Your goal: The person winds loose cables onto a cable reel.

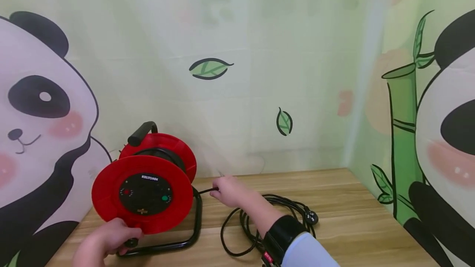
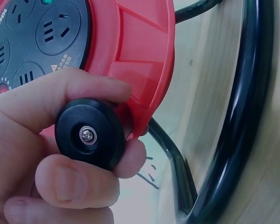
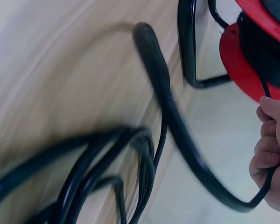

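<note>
A red cable reel with a black socket panel stands on a black tubular frame at the left of the table. At the lower edge of its front disc, my left hand grips the black crank knob, fingers wrapped about it in the left wrist view. To the reel's right, my right hand holds the black cable, which runs taut to the drum. In the right wrist view the cable passes through the curled fingers and loops out below them.
Loose coils of cable lie on the wooden table beneath my right forearm, ending in a black plug. A curtain printed with pandas and leaves hangs behind and beside the table. The reel's carrying handle sticks up at its top.
</note>
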Motion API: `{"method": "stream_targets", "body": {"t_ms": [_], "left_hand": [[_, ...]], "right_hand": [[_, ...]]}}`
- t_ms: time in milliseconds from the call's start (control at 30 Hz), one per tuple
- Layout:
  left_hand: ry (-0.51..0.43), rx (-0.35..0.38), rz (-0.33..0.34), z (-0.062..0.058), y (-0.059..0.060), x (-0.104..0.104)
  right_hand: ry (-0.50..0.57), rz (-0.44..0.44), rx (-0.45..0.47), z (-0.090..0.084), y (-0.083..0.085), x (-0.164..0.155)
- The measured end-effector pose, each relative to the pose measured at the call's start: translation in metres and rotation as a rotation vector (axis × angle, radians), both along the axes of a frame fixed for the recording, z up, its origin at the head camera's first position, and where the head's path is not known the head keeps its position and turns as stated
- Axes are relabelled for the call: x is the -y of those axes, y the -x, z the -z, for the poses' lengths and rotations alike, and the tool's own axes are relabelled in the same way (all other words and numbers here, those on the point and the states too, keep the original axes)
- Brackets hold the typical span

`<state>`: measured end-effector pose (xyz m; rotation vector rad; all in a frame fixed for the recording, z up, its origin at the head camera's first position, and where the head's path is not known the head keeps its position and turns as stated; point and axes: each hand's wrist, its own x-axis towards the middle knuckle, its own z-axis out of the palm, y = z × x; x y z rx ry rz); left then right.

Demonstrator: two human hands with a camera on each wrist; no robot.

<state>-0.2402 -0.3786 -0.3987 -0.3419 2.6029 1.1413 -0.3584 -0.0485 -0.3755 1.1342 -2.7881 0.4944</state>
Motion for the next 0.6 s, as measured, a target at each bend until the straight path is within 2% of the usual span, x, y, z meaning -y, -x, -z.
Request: {"method": "stream_targets", "body": {"t_ms": [300,533,600], "left_hand": [[0.021,-0.005,0.007,-0.003,-0.004,-0.001],[0.048,0.001,-0.002,0.002,0.001,0.001],[0.043,0.006,0.016,0.005,0.004,0.004]], "right_hand": [[0.095,0.045,0.086,-0.006,0.014,-0.050],[0.146,0.071,0.061,-0.012,0.025,-0.088],[0.163,0.066,0.056,-0.013,0.027,-0.098]]}}
